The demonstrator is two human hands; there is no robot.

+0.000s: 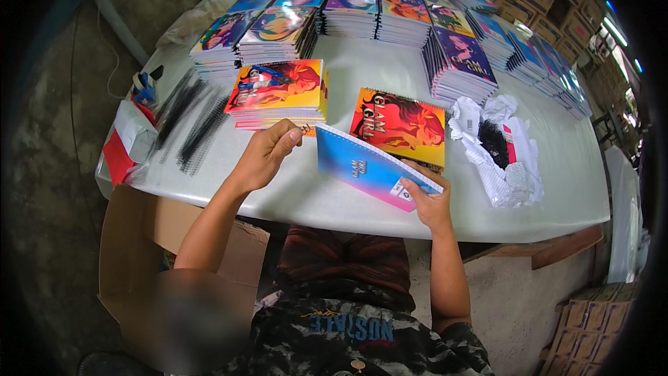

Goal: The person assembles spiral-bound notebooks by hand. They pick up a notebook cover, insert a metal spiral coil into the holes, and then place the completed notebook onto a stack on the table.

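Note:
My right hand (pixel 431 202) grips the lower right end of a notebook (pixel 362 167) with a blue-to-pink cover, held tilted above the near part of the table. A row of punched holes runs along its upper edge. At its upper left corner my left hand (pixel 271 153) is closed, thumb pressed to fingers, on a short black binding coil (pixel 305 129). Behind the held notebook lies a spiral-bound notebook (pixel 400 125) with a red and yellow cover. A stack of similar notebooks (pixel 278 94) stands beyond my left hand, with blue-handled pliers (pixel 264 78) on top.
Loose black coils (pixel 202 136) lie on the white table (pixel 278 202) at left. Crumpled white paper (pixel 497 160) holding black pieces lies at right. Stacks of colourful notebooks (pixel 348 17) line the far side. An open cardboard box (pixel 132 244) sits below the near left edge.

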